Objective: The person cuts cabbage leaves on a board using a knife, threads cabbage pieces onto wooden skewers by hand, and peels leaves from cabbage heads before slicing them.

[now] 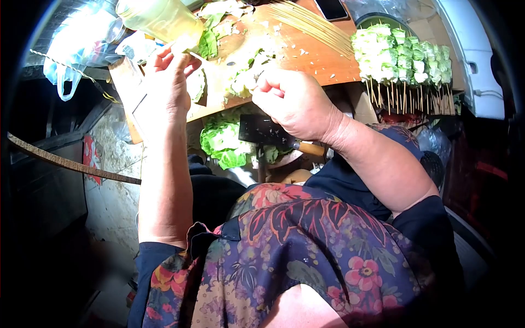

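Note:
My left hand (174, 76) is raised over the left part of the wooden board, fingers closed, with a thin pale tip (195, 56) showing by the thumb. What that tip belongs to is not clear. On the other side, my right hand (295, 101) is curled above the board's front edge, thumb against fingers. Pale green leaf pieces (240, 85) lie just left of its fingertips; whether it grips any is hidden. Bare bamboo skewers (314, 24) lie in a bundle at the back of the wooden board (328, 68).
Skewers threaded with folded green leaves (404, 57) are stacked at right. A cleaver (265, 130) with a wooden handle and a leafy green head (219, 142) sit below the board. A yellowish plastic container (161, 19), a phone (332, 8) and a plastic bag (71, 60) are around the edges.

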A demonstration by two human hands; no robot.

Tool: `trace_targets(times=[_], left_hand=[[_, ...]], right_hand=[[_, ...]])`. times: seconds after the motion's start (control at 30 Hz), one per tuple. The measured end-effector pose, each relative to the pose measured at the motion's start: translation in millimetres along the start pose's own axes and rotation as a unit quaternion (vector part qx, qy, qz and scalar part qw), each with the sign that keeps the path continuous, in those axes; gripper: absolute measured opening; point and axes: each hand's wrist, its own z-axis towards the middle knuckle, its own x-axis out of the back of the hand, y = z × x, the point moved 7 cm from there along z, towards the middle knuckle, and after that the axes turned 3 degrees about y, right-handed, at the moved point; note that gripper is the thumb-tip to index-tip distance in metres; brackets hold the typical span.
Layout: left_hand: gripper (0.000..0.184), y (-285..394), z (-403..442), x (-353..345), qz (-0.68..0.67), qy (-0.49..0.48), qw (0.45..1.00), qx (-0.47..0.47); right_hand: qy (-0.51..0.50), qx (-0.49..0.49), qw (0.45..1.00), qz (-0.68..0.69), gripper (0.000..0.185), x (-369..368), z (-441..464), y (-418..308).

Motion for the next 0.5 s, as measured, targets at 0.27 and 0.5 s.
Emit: trace_targets(times=[0.27,0.5], left_hand=[[0.026,-5,-44,-53,-0.070,-0.187,0.976,0.085],[0.030,-18,-31,-51,-0.004,-0.173,0.981,0.087]], right_hand=[[0.034,0.051,0.998,0.019,0.016,15,14,3],[0.004,-0.031,0.996,0.087,0.015,17,18,17]])
